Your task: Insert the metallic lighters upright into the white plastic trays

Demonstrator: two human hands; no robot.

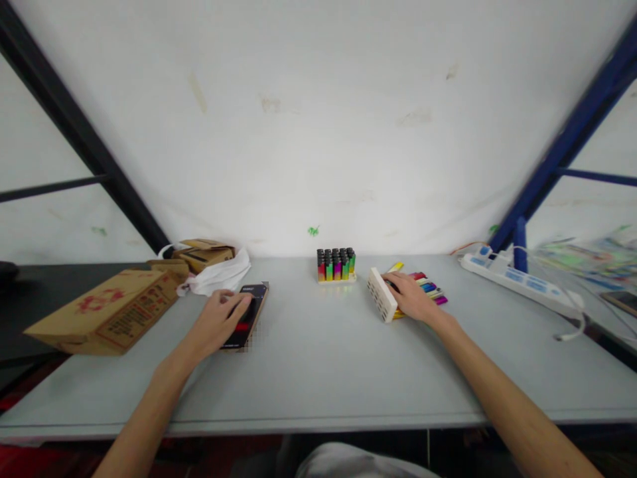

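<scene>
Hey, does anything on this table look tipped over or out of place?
Yes: the cream tray by the right hand stands on its side, with loose-looking lighters lying to its right. It looks odd because the other tray sits flat, its upright lighters in rows.

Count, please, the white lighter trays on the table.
2 visible: one tray in the middle, under upright lighters; the other tray, tipped on its side, at the right hand.

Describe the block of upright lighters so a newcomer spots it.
Follow the pale table back to the white wall. Near the middle stands the block of upright lighters, black-topped and multicoloured; the pale tray at the right hand is tipped up.
</scene>
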